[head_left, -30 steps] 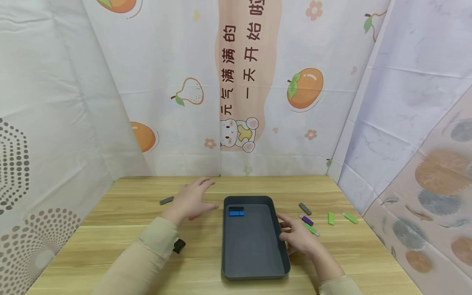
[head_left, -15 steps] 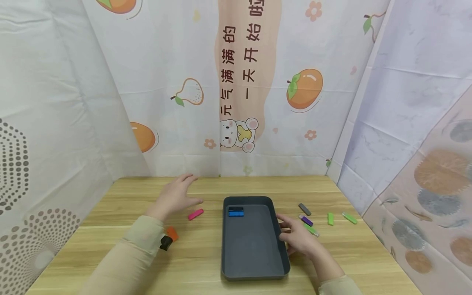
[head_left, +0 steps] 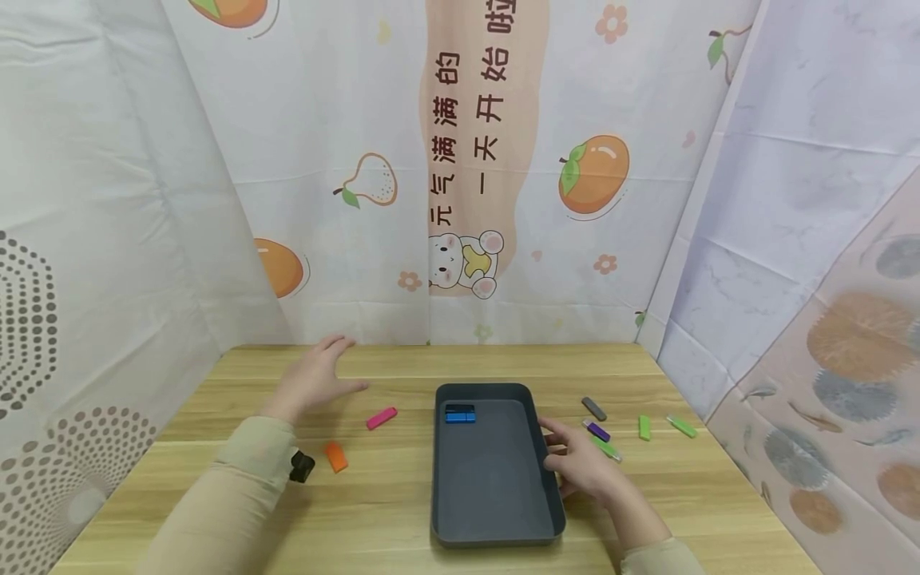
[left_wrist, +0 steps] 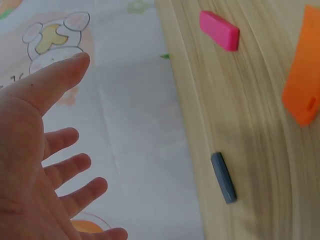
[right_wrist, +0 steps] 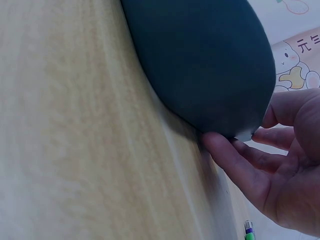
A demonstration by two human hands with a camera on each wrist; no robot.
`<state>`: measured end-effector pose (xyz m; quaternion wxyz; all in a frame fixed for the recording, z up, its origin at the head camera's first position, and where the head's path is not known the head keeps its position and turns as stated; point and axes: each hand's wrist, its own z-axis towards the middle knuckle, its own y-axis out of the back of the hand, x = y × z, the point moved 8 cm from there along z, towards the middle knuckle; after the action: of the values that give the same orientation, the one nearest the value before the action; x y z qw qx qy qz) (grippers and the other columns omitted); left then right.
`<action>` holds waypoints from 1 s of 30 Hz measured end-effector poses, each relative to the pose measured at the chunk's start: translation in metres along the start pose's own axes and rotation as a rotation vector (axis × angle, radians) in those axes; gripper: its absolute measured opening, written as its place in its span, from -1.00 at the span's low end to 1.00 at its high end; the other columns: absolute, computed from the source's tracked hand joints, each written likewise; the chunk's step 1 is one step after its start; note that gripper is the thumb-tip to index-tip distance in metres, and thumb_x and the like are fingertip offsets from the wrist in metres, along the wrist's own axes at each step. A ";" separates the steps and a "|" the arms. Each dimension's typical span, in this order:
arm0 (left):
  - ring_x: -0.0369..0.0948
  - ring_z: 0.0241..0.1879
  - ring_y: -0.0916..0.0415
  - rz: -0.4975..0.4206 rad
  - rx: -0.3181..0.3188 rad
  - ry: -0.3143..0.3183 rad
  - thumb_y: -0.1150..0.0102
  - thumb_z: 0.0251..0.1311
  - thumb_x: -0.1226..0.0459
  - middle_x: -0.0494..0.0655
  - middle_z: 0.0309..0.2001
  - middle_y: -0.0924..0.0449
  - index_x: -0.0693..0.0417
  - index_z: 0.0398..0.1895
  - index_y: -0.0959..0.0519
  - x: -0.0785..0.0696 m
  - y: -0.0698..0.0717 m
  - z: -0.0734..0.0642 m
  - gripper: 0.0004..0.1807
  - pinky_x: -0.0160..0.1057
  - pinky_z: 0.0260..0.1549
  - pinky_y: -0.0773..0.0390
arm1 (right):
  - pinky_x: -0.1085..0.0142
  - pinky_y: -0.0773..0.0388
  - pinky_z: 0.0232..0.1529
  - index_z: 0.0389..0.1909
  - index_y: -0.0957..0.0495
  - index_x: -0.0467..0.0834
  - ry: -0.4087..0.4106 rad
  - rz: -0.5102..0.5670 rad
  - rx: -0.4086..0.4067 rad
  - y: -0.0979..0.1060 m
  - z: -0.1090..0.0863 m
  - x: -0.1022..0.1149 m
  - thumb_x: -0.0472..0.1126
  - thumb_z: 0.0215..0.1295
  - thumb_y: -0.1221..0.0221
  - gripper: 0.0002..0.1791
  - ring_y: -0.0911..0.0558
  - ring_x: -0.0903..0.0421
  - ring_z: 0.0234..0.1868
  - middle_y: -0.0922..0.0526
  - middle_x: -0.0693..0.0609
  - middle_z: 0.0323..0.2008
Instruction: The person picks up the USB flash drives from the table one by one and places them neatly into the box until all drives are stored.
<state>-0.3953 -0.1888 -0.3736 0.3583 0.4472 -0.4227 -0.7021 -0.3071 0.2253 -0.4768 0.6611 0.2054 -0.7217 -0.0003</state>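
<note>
My left hand (head_left: 311, 385) hovers over the left of the table, thumb and fingers spread, holding nothing. Below it in the left wrist view lies a dark grey USB stick (left_wrist: 223, 177), which the hand hides in the head view. A pink USB stick (head_left: 381, 418) and an orange one (head_left: 335, 457) lie on the wood nearby. My right hand (head_left: 584, 461) holds the right wall of a dark grey tray (head_left: 496, 535), fingers curled at its edge. Inside the tray's far left corner, a black USB stick (head_left: 460, 408) lies beside a blue one (head_left: 460, 418).
Right of the tray lie more USB sticks: grey (head_left: 593, 408), purple (head_left: 597, 430) and several green, one (head_left: 644, 427) standing apart and another (head_left: 681, 425) farther right. A patterned curtain (head_left: 345, 239) hangs behind the wooden table (head_left: 388, 511).
My left hand has moved left and slightly away from me, uncovering the pink and orange USB sticks and covering the left grey one in the head view. My right hand and the tray stay put.
</note>
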 end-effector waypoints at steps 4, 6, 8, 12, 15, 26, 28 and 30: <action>0.32 0.38 -0.22 -0.014 0.012 0.025 -0.41 0.11 -0.17 0.33 0.46 -0.20 0.24 0.49 -0.29 0.010 0.002 -0.001 0.02 0.38 0.25 -0.30 | -0.08 -0.72 -0.41 0.57 -0.14 -0.22 0.001 -0.004 -0.003 0.000 0.000 0.000 -0.48 0.19 -0.13 -0.14 -0.51 -0.36 0.18 -0.33 -0.46 0.30; 0.33 0.39 -0.20 -0.023 0.016 0.038 -0.41 0.10 -0.17 0.34 0.47 -0.19 0.25 0.50 -0.27 0.016 0.001 -0.001 0.04 0.39 0.26 -0.29 | -0.08 -0.72 -0.42 0.57 -0.15 -0.23 0.000 -0.005 -0.005 0.000 0.000 0.000 -0.47 0.19 -0.13 -0.14 -0.51 -0.36 0.18 -0.33 -0.46 0.30; 0.34 0.39 -0.17 -0.036 0.019 0.047 -0.41 0.10 -0.16 0.35 0.47 -0.18 0.26 0.51 -0.25 0.021 0.001 -0.001 0.05 0.39 0.27 -0.26 | -0.08 -0.72 -0.42 0.56 -0.15 -0.23 -0.002 -0.004 -0.007 0.000 0.000 0.000 -0.47 0.19 -0.13 -0.14 -0.51 -0.35 0.17 -0.34 -0.45 0.30; 0.34 0.41 -0.14 -0.059 0.023 0.060 -0.41 0.10 -0.16 0.36 0.46 -0.18 0.28 0.51 -0.23 0.031 -0.002 0.000 0.06 0.36 0.31 -0.22 | -0.08 -0.72 -0.42 0.56 -0.15 -0.24 -0.003 -0.003 -0.009 0.000 0.001 -0.001 -0.47 0.19 -0.14 -0.14 -0.53 -0.32 0.15 -0.35 -0.43 0.29; 0.36 0.40 -0.15 -0.074 0.032 0.071 -0.41 0.11 -0.15 0.40 0.45 -0.19 0.31 0.50 -0.23 0.038 -0.005 0.000 0.06 0.36 0.31 -0.21 | -0.08 -0.72 -0.41 0.56 -0.15 -0.24 -0.005 -0.001 -0.009 0.000 0.001 -0.002 -0.47 0.19 -0.13 -0.15 -0.54 -0.31 0.15 -0.35 -0.43 0.28; 0.42 0.38 -0.13 -0.138 0.088 0.150 -0.39 0.16 -0.07 0.49 0.43 -0.16 0.37 0.52 -0.16 0.053 -0.011 -0.004 0.04 0.39 0.30 -0.21 | -0.07 -0.72 -0.42 0.56 -0.16 -0.23 -0.004 -0.011 -0.015 0.001 0.000 -0.001 -0.47 0.19 -0.13 -0.15 -0.55 -0.30 0.13 -0.36 -0.43 0.28; 0.43 0.38 -0.11 -0.148 0.109 0.171 -0.38 0.17 -0.05 0.51 0.43 -0.14 0.38 0.53 -0.12 0.057 -0.015 -0.004 0.05 0.41 0.29 -0.19 | -0.07 -0.72 -0.41 0.56 -0.16 -0.23 -0.004 -0.009 -0.013 0.001 0.000 -0.001 -0.47 0.19 -0.13 -0.15 -0.55 -0.30 0.13 -0.36 -0.43 0.28; 0.44 0.38 -0.09 -0.150 0.134 0.200 -0.38 0.19 -0.04 0.51 0.43 -0.14 0.39 0.54 -0.10 0.061 -0.019 -0.005 0.06 0.43 0.30 -0.17 | -0.08 -0.72 -0.41 0.56 -0.16 -0.23 -0.006 -0.003 -0.008 0.000 0.000 -0.002 -0.47 0.20 -0.14 -0.15 -0.54 -0.32 0.15 -0.35 -0.44 0.29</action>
<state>-0.4135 -0.2362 -0.4121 0.3143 0.5682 -0.3964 -0.6490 -0.3071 0.2259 -0.4783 0.6597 0.2038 -0.7234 -0.0049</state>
